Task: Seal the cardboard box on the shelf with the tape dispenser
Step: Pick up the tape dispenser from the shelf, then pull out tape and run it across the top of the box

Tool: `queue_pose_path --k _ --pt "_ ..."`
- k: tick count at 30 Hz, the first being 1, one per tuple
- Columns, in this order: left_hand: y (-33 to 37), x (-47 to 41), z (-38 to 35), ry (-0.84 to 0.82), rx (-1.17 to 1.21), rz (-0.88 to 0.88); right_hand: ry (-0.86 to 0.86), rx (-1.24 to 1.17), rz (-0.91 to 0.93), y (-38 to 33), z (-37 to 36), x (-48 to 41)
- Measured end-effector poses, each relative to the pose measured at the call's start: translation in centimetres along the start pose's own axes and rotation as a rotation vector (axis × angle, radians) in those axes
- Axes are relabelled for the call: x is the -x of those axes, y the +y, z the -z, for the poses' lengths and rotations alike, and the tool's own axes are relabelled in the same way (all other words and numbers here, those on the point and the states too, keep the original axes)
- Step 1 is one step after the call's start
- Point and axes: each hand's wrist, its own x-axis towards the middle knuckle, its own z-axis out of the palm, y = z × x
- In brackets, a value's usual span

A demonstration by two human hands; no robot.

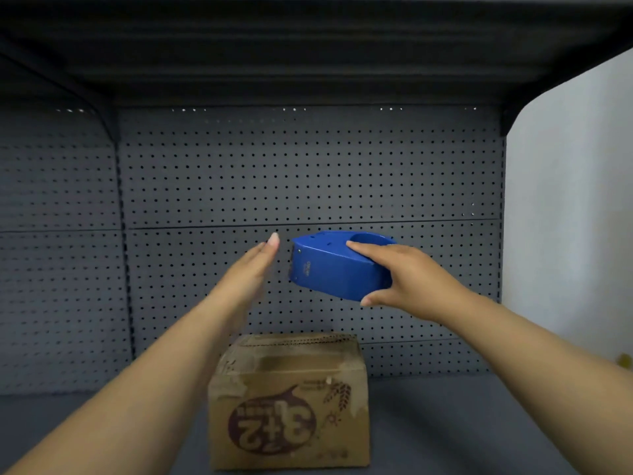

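A worn brown cardboard box (291, 399) with a dark red printed logo stands on the grey shelf, low in the middle of the head view, its top flaps lying flat. Well above it, my right hand (407, 279) grips a blue tape dispenser (335, 265) from its right end, thumb underneath and fingers on top. The dispenser's cutter end points left. My left hand (253, 269) is raised just left of that end, fingers straight and together, palm facing the dispenser and holding nothing. A small gap separates it from the dispenser.
A grey pegboard back panel (308, 173) closes the rear of the bay. A dark upper shelf (308, 46) hangs overhead. The shelf surface (445, 423) spreads either side of the box. A white wall (568, 200) lies to the right.
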Motion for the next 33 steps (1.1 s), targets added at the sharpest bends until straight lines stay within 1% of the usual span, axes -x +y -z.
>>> queue_pose_path --k 5,10,15,20,28,33 --pt "-0.7 -0.9 2.4 -0.105 0.262 0.033 -0.016 -0.032 0.037 -2.6 -0.2 -1.4" --pt "-1.6 -1.7 4.7 -0.150 0.452 0.067 -0.033 0.072 0.049 -4.3 -0.7 -3.0" --pt "-1.9 -2.6 6.0 -0.152 0.502 0.088 -0.043 0.076 0.062 -5.6 -1.6 -4.4" --pt "-2.8 -4.5 7.4 -0.146 0.606 0.099 -0.083 0.175 0.116 -6.6 -2.6 -5.9" --pt "-4.3 -6.8 8.8 -0.188 0.674 0.090 -0.004 0.398 0.184 -7.4 -4.8 -7.7" --pt "-5.0 -7.2 8.8 -0.180 0.718 0.093 -0.008 0.386 0.216 -7.1 -5.7 -8.6"
